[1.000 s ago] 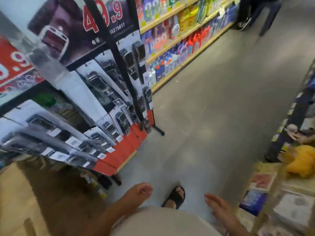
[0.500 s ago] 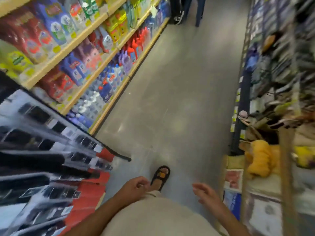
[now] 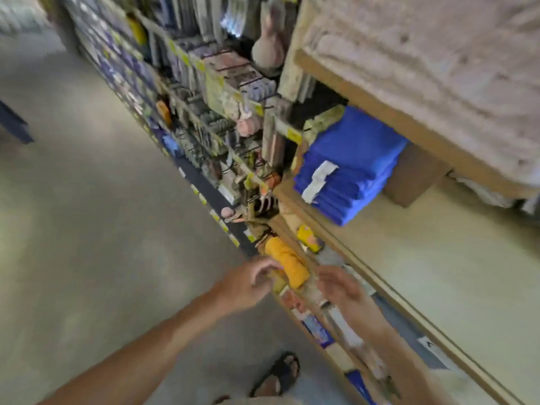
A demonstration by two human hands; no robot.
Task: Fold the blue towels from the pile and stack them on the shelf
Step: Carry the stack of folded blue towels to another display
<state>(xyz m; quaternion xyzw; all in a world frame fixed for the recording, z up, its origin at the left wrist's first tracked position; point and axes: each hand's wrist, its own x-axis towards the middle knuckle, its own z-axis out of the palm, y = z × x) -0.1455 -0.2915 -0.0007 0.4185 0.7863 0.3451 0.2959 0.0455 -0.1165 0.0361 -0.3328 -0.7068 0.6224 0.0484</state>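
Note:
A stack of folded blue towels [image 3: 347,168] with a white label lies on the beige shelf board [image 3: 432,258] at the right, under an upper board. My left hand [image 3: 248,283] hovers in front of the shelf's lower edge, fingers loosely curled, holding nothing. My right hand [image 3: 340,287] is raised beside it, fingers relaxed and empty. Both hands are well below and in front of the blue stack, not touching it. No loose towel pile is in view.
Pale grey towels [image 3: 438,54] fill the upper shelf. A cardboard box [image 3: 415,176] stands behind the blue stack. Yellow cloth items [image 3: 287,263] and packaged goods sit on the lower shelf. Hanging goods [image 3: 219,112] line the aisle; grey floor [image 3: 87,229] lies left.
The view has swung right from the aisle and display rack to the towel shelf. Both empty hands have risen from waist height toward the shelf edge.

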